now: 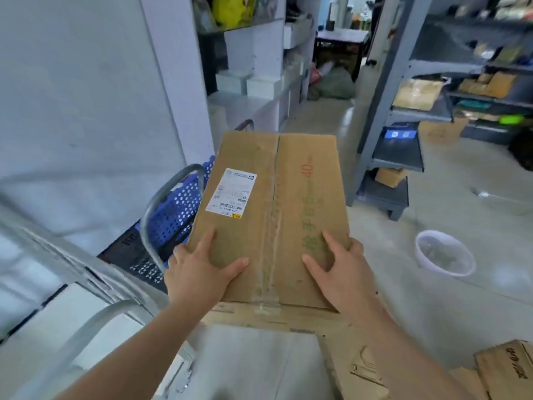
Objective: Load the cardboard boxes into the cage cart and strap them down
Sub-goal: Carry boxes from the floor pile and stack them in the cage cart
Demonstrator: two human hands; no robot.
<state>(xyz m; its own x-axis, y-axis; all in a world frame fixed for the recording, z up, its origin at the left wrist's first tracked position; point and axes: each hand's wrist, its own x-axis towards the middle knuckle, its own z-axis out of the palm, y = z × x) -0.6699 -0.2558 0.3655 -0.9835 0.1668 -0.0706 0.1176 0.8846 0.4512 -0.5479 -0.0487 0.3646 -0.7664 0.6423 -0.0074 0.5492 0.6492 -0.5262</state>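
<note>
The pale floor (418,313) carries a white basin (444,271), a grey shelf rack (398,153) and a green sack (336,83).

Head view: a wide-angle camera worn on the person's head, facing forward and tilted down. It looks from above and behind at the left hand (199,272) and right hand (340,272), which hold the brown taped cardboard box (277,197) close, at frame centre. Farther off, the pale grey floor (432,284) and grey metal shelving (399,157) recede toward the top; straight edges bow near the borders.
</note>
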